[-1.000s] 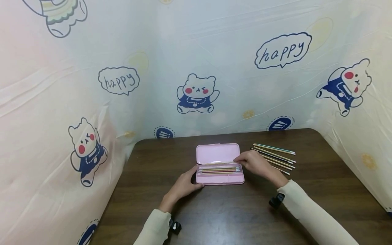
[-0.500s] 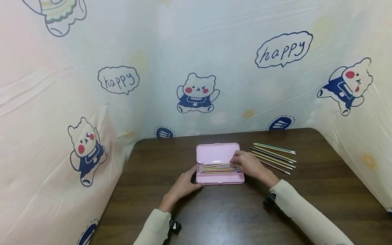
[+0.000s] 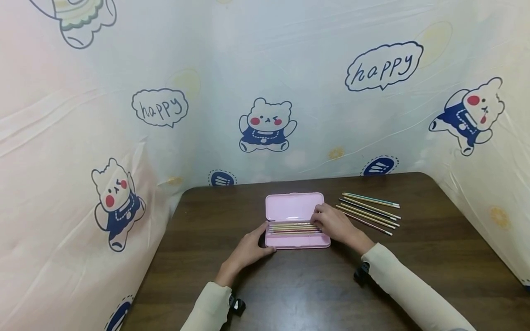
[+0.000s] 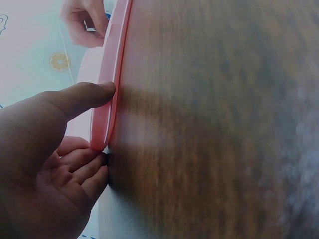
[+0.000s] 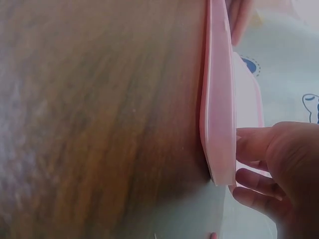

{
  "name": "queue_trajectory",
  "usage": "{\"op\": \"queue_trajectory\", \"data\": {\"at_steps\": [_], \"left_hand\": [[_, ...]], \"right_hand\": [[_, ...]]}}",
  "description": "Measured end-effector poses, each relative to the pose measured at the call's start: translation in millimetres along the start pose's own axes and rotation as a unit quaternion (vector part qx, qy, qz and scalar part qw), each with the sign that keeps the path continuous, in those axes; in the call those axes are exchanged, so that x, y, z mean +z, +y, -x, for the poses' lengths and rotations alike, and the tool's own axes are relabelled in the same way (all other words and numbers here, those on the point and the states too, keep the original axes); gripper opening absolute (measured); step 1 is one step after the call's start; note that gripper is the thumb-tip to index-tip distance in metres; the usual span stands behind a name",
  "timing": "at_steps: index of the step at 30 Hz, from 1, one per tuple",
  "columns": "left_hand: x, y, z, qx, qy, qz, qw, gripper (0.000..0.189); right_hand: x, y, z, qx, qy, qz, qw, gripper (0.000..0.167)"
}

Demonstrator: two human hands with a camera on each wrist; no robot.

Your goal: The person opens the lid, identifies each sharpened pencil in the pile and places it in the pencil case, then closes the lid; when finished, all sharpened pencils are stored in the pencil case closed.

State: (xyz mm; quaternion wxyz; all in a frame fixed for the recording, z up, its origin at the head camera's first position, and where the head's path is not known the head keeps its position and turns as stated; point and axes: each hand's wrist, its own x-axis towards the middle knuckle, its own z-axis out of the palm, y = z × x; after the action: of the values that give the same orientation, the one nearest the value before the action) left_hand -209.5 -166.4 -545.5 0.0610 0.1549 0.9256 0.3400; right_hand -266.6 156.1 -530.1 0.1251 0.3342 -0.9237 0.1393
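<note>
A pink pencil case (image 3: 299, 241) lies with its lid (image 3: 294, 207) tipped back, and several pencils (image 3: 290, 227) rest side by side inside. My left hand (image 3: 247, 249) grips the case's left end. In the left wrist view, its thumb (image 4: 102, 92) presses the front wall while the fingers bend around the corner. My right hand (image 3: 333, 223) reaches over the right end and pinches a pencil at the back of the row. Seen from the right wrist, thumb and fingers of the right hand (image 5: 284, 164) dip behind the case wall (image 5: 219, 114), which hides the fingertips.
Several more pencils (image 3: 368, 211) lie loosely fanned on the brown table (image 3: 298, 289), right of the case behind the right hand. A printed cloth (image 3: 265, 59) hangs behind and along both sides of the table.
My right hand has shifted left and down into the case, bringing a pencil from near the hinge to the row. A loose pencil near the right wrist shows more fully. The left hand stays put.
</note>
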Motion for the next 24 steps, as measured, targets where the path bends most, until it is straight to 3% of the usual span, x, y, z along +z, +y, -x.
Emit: {"op": "queue_trajectory", "data": {"at_steps": [7,12,17,24], "left_hand": [[-0.7,0.6,0.0,0.004,0.0,0.004,1.0,0.093],[-0.7,1.1,0.7,0.001,0.0,0.003,1.0,0.092],[0.2,0.6,1.0,-0.004,0.001,0.002,1.0,0.093],[0.2,-0.5,0.1,0.006,0.004,0.005,1.0,0.093]], "right_hand": [[-8,-1,-1.1,0.008,-0.02,0.0,0.9998,0.012],[-24,6,-0.2,0.048,-0.017,-0.024,0.9984,0.014],[-49,28,3.6,0.093,-0.005,-0.036,0.995,0.015],[-87,70,24.0,0.139,0.016,-0.04,0.9893,0.017]]}}
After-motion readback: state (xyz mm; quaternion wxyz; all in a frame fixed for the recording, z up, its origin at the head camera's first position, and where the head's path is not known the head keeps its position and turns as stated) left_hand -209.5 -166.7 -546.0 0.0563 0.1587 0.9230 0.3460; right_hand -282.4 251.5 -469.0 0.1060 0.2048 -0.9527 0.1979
